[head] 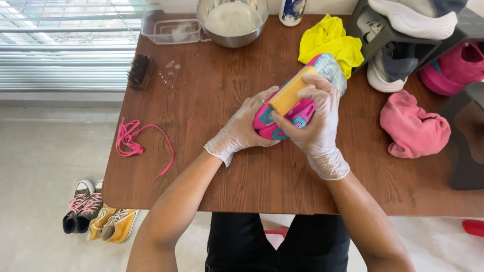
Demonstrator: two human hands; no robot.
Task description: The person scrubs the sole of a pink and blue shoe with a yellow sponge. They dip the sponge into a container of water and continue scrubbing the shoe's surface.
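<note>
Both hands wear thin clear gloves and work over the middle of the brown wooden bench (242,171). The left hand (241,127) cups the heel end of a pink and blue shoe (295,113), its grip closed around the shoe's side. The right hand (318,121) has its grip closed on a yellow sponge (291,90), pressing it against the shoe's sole, which is turned upward; the toe end points away toward the far right. Just behind the shoe lies a crumpled yellow cloth (330,40), and a pink cloth (413,128) sits well to the right. At the far edge stand a metal bowl (233,22) holding cloudy liquid, a clear plastic tub (169,30) beside it, and a bottle (292,11). A dark brush (140,71) rests near the left edge, with a loose pink shoelace (132,141) nearer the front. At the far right corner a black rack (398,40) holds grey and white sneakers (398,63) and a pink shoe (456,68). On the floor to the left stand a pair of black sneakers with pink laces (80,205) and a pair of yellow sneakers (115,224).
</note>
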